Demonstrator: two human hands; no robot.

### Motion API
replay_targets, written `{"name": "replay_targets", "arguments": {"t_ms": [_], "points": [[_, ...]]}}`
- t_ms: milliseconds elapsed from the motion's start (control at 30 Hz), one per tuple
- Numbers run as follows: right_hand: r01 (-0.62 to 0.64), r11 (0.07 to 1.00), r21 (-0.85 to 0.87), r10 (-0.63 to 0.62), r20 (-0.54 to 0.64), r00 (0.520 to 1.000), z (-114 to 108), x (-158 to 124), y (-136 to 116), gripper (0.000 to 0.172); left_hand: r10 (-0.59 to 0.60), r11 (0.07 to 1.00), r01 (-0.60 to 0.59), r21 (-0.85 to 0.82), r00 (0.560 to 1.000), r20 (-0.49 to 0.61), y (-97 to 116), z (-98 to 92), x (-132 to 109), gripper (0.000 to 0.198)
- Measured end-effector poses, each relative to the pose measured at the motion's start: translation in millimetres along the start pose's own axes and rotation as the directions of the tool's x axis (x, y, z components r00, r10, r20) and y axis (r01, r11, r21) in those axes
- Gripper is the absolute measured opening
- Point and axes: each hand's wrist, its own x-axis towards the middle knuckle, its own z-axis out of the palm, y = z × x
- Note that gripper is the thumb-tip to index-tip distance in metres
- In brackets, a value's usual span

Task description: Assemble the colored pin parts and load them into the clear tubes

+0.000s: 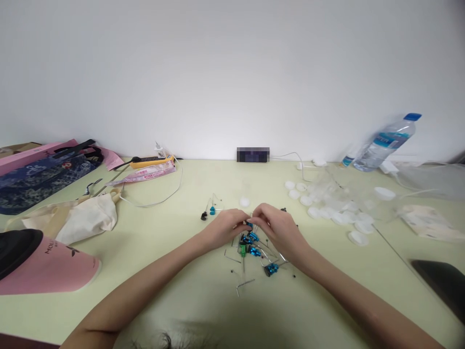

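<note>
My left hand [232, 224] and my right hand [275, 227] meet over the middle of the table, fingertips pinched close together. Between them shows a small blue metal part [249, 224], partly hidden by the fingers. Just below lie several similar blue metal parts [255, 251] with black ends and thin rods, along with a green-handled tool [243, 250] with a thin shaft. One more blue part [271, 269] rests nearer to me. A bent hex key [244, 285] and tiny black pieces are scattered around. Left of my hands, a black part [204, 216] and a teal part [212, 210] carry thin wires.
White round discs [339, 217] and clear plastic bags spread at right, near a water bottle [385, 145]. A pink cup [47, 264] stands at left by a cloth pouch [90, 218]. A small dark display [253, 155] sits against the wall. A dark object [439, 286] lies at right.
</note>
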Motion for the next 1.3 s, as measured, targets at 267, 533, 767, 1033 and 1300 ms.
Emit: {"name": "replay_targets", "arguments": {"t_ms": [267,533,767,1033,1300], "points": [[-0.379,0.634,0.674,0.136,0.386,0.912,7,5,11,0.050,-0.310,0.638,0.005,-0.770,0.917,-0.251,3,-5.5,4,0.019],[-0.581,0.104,0.807,0.076,0.576,0.814,15,2,4,0.042,-0.156,0.645,-0.098,-0.758,0.954,-0.256,10,-3.5,1,0.013],[-0.522,0.413,0.747,0.192,0.488,0.851,15,-2,1,0.050,-0.056,0.901,-0.030,-0.432,0.981,-0.183,21,-6.7,-7,0.017],[-0.121,0.764,0.634,0.065,0.110,0.992,6,-3,-6,0.030,-0.347,0.456,0.038,-0.889,0.928,-0.138,23,4.4,-6,0.024],[-0.169,0.782,0.600,0.014,0.255,0.967,-14,0,-7,0.048,-0.336,0.327,0.038,-0.944,0.939,-0.078,26,1.8,-5,0.022]]}}
